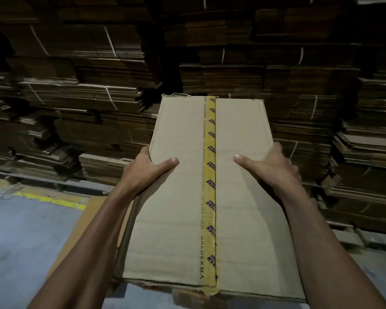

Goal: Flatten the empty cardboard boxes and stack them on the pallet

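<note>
At the centre of the frame, a cardboard box (212, 192) sealed along its middle seam with yellow printed tape (210, 190) is being held out in front of the person, its top face filling the middle and lower middle of the picture. Both hands are grasping it: the left hand (148, 172) is wrapping round its left edge with the thumb lying on top, and the right hand (270, 168) is gripping its right edge likewise. Behind it, tied stacks of flattened cardboard (98, 85) are filling the upper frame, while a loose cardboard sheet (91, 224) is lying on the grey floor (31, 230) at lower left.
</note>
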{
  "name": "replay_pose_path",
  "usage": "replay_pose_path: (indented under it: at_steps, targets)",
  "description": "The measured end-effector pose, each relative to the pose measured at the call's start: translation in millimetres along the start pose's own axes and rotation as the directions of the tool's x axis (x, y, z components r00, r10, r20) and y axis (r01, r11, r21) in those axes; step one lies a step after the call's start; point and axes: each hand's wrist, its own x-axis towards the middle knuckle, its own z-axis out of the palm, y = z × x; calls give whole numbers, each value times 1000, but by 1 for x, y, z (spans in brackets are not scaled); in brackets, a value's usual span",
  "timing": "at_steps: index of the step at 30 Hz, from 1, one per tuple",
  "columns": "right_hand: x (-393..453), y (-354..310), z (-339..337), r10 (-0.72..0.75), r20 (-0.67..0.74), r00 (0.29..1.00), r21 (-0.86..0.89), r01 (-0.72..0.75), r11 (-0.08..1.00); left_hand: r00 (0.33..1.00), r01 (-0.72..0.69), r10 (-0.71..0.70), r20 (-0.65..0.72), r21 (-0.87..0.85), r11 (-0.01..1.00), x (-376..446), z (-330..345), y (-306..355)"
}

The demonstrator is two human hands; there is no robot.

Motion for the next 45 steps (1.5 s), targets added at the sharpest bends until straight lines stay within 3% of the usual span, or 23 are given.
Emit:
replay_pose_path:
  at_steps: [9,20,28,36,40,45]
  targets:
    - [-102,-6,11,-66,10,998,-17,66,998,998,36,-38,-51,-33,999,-93,-54,-44]
    - [-149,-50,45,-319,157,935,64,313,948,933,158,-175,-315,-79,984,-193,-116,-79]
    - [-181,-48,77,-479,351,805,77,485,871,794,374,-386,-469,-124,919,-298,-114,-98]
    - [-247,-41,110,-585,524,619,118,628,769,614,477,-573,-542,-323,817,-420,-88,-133]
    - [-280,-35,134,-569,616,545,127,644,754,528,523,-640,-558,-380,763,-466,-81,-155]
    - [-318,-2,181,-470,716,516,85,604,793,470,584,-731,-495,-446,678,-509,-63,-196]
